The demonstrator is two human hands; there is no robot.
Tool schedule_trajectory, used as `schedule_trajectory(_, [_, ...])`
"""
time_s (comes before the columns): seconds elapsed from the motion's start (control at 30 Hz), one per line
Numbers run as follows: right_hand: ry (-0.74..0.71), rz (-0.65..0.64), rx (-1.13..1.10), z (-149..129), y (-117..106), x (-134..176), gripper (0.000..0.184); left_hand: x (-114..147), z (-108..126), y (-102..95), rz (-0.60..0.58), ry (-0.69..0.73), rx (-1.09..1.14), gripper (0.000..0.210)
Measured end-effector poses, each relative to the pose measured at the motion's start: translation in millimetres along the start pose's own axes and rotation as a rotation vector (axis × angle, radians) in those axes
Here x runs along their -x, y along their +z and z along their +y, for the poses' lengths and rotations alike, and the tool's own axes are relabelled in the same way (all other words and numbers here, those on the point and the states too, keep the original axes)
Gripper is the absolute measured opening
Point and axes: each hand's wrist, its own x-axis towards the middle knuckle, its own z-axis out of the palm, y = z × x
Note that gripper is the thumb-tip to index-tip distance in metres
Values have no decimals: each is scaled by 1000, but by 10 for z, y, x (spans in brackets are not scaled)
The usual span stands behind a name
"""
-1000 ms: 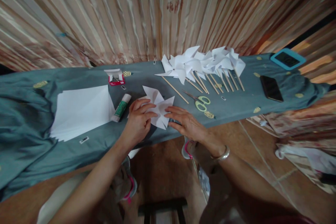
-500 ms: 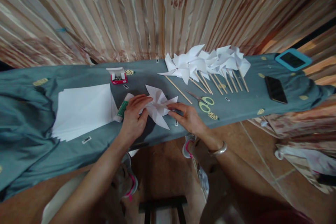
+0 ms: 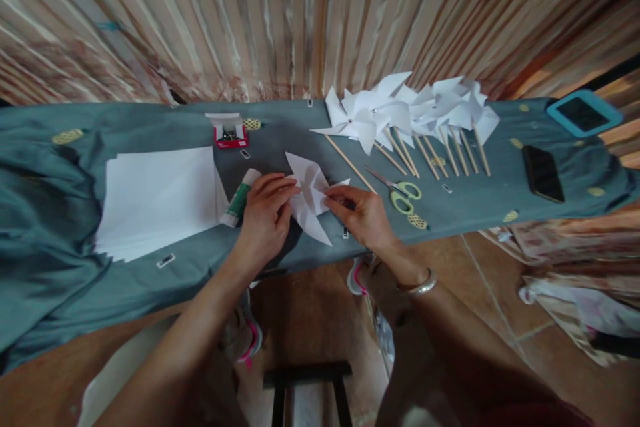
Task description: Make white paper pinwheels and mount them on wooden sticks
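Note:
Between my hands is a white paper pinwheel [image 3: 311,195], its blades fanned out just above the cloth. My left hand [image 3: 267,217] grips its left side, thumb and fingers closed on the paper. My right hand [image 3: 364,213] pinches a blade at the right side. Close by my left fingers lies a green and white glue stick [image 3: 240,199]. Scissors [image 3: 399,191] with light green handles rest to the right of my right hand. An open red box [image 3: 231,136] of small metal pieces sits behind the glue stick.
A stack of white paper [image 3: 160,203] lies at left on the grey-green cloth [image 3: 280,121]. Finished pinwheels [image 3: 370,110] on wooden sticks are heaped at the back right. A phone [image 3: 543,173] and a blue-framed device [image 3: 584,113] lie far right. A curtain hangs behind.
The view has shifted a little, so the table items sit slightly differently in the picture. My right fingers have moved inward over the pinwheel's right blade, toward its middle.

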Motion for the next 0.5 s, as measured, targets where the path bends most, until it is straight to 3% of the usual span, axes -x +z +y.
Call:
schedule_trajectory(0.33, [-56, 9, 194, -51, -10, 6, 16, -31, 32, -25, 0, -29, -16, 37])
schedule_trajectory(0.5, [-62, 20, 225, -66, 2, 3, 15, -27, 28, -8, -20, -35, -20, 25])
